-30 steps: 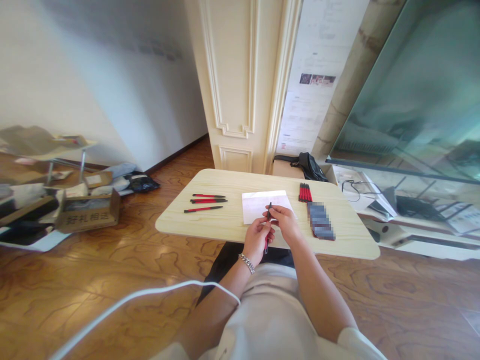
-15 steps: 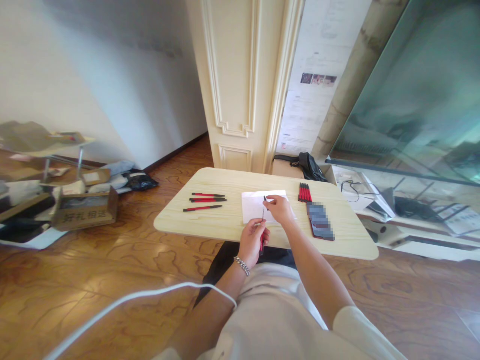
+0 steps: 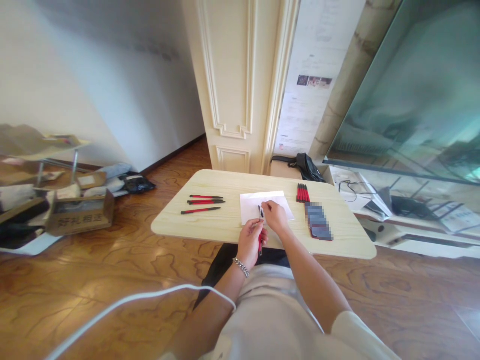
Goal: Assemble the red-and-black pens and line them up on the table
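Observation:
My left hand (image 3: 250, 240) is closed round the red barrel of a pen (image 3: 260, 245) at the near edge of the pale wooden table (image 3: 225, 225). My right hand (image 3: 274, 216) pinches a small dark pen part (image 3: 259, 212) just above the barrel's top end. Both hands hover over the near edge of a white sheet of paper (image 3: 252, 202). Three red and black pens (image 3: 204, 202) lie on the table to the left. A tight row of red pens (image 3: 303, 193) lies at the right.
A blurred dark stack (image 3: 318, 221) sits right of the paper. A black bag (image 3: 305, 167) rests behind the table by a cream pillar (image 3: 240, 85). Cardboard boxes (image 3: 78, 212) and clutter lie on the wooden floor at left. A white cable (image 3: 142, 300) crosses my lap.
My right hand pulled the dark part away from the barrel and up over the paper, then brought it back down close to the barrel's top. My left hand stayed low, holding the barrel.

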Demonstrator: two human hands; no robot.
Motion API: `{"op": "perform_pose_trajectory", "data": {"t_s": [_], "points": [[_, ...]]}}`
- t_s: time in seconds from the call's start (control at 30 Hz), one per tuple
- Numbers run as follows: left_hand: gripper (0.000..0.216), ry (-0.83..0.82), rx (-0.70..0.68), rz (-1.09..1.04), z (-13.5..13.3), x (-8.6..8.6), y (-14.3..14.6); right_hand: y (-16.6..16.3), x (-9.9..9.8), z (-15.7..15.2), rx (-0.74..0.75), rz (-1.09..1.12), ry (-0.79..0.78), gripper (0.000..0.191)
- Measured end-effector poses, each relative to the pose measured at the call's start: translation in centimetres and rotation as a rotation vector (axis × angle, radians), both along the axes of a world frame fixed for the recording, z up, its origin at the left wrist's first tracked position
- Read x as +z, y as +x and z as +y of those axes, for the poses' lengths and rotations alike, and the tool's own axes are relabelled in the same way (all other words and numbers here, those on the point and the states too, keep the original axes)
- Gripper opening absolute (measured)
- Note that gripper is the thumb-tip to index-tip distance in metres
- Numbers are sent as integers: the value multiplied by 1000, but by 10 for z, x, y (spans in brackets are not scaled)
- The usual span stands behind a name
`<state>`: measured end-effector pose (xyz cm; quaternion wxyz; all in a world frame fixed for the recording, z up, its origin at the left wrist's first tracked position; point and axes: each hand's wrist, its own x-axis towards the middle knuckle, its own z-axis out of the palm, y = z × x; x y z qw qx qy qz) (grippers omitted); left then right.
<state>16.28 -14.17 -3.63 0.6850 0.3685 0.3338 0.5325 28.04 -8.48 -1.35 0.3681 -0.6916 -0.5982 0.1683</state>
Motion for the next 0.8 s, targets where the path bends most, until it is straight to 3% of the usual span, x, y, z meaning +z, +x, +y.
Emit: {"op": "perform_pose_trajectory", "data": {"t_s": [0.1, 0.23, 0.33, 0.53, 0.67, 0.8], "points": [[36, 9, -3, -1, -1, 2, 1, 3, 0, -17, 156, 327, 40, 42], [34, 15, -8, 14, -3, 5, 4, 2, -2, -36, 255, 542, 21, 34], [36, 15, -33, 34, -5, 5, 6, 5, -3, -35, 233, 648, 17, 31], [39, -13, -57, 77, -5, 2, 6, 27, 14, -2, 55, 827, 107, 35], [40, -13, -57, 78, -5, 1, 7, 38, 17, 11, 97, 717, 58, 35], [40, -15, -40, 69, -5, 0, 7, 38, 8, 13, 60, 194, -93, 30]]}}
